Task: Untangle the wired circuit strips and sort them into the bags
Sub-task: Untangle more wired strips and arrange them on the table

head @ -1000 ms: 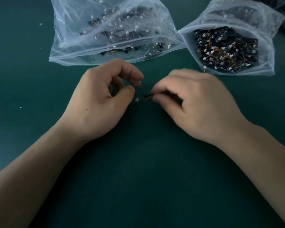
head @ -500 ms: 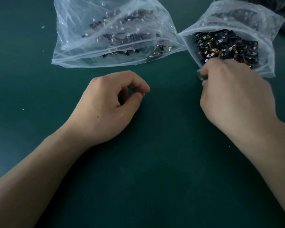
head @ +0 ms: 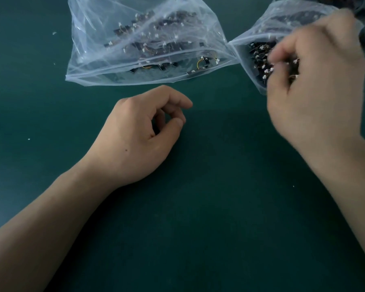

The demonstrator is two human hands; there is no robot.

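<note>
My right hand [head: 316,87] is at the mouth of the clear plastic zip bag [head: 282,22] at 1 o'clock. Its fingers curl down among the black circuit strips [head: 261,60] w/ white connectors & thin yellow wires. It's motion-blurred, so I can't tell if it's got one pinched or nothing.

My left hand [head: 143,135] rests on the dark green surface [head: 198,207] near centre. Fingers are loosely curled, thumb close to index, nothing visible in it.

The 2nd clear bag [head: 135,39] lies at 11 o'clock and also holds strips. Its corner meets the 1st bag's.

Step, I reckon: handling one strip at the right bag. To do it well:
- Pinch the strip body, not the wire.
- Go slow so the neighbours don't snag.
- Pin the bag lip w/ my left hand.
</note>
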